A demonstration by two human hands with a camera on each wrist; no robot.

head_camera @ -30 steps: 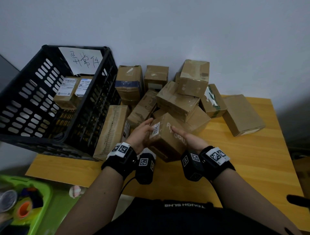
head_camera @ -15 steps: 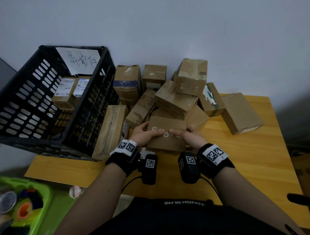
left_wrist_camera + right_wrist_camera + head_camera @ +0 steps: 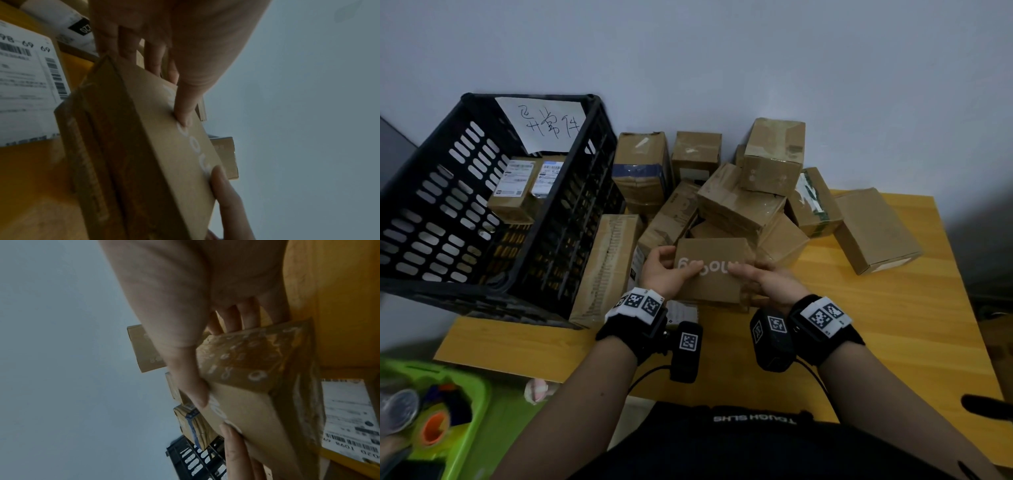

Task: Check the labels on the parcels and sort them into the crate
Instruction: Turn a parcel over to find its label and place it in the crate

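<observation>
Both hands hold a flat brown parcel with white lettering on its top face, just above the table in front of the parcel pile. My left hand grips its left end, thumb on top and fingers underneath. My right hand grips the right end the same way. In the left wrist view my left thumb presses the parcel. The right wrist view shows my right thumb on the parcel's top face. The black crate stands at the left with two labelled parcels inside.
A handwritten paper sign hangs on the crate's back wall. A long box leans against the crate. A flat box lies apart at the right on the yellow wooden table. A green bin sits below left.
The parcel has been turned from tilted, with a small label showing, to flat with its lettered face up. Both hands shifted with it and keep their hold.
</observation>
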